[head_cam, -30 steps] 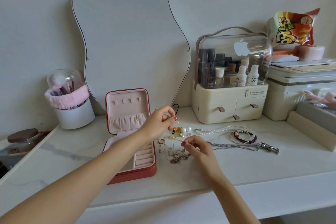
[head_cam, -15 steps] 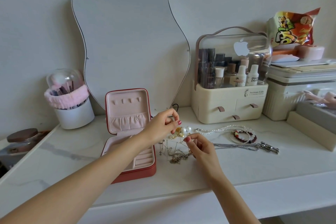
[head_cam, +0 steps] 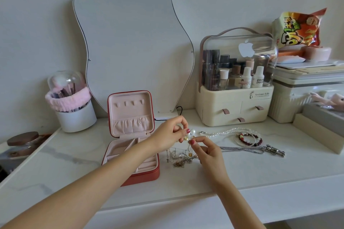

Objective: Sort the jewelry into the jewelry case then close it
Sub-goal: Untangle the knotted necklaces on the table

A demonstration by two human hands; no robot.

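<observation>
A red jewelry case (head_cam: 147,174) with a pink lining stands open on the white marble counter, lid upright. Just right of it lies a tangle of thin chains (head_cam: 181,158). My left hand (head_cam: 170,134) and my right hand (head_cam: 208,151) are raised over the tangle, each pinching a fine chain with small gold and pearl pieces between them. Farther right lie a pearl necklace (head_cam: 223,132), beaded bracelets (head_cam: 247,138) and a silver chain with a clasp (head_cam: 260,149).
A wavy mirror (head_cam: 130,42) leans on the wall behind the case. A brush holder (head_cam: 74,115) stands at the left, a cosmetics organizer (head_cam: 236,83) and a ribbed box (head_cam: 297,95) at the right. The counter's front edge (head_cam: 186,201) is near.
My right hand has lifted from the tangle and come closer to my left hand, drawing the fine chain up off the counter. My left hand has stayed almost in place.
</observation>
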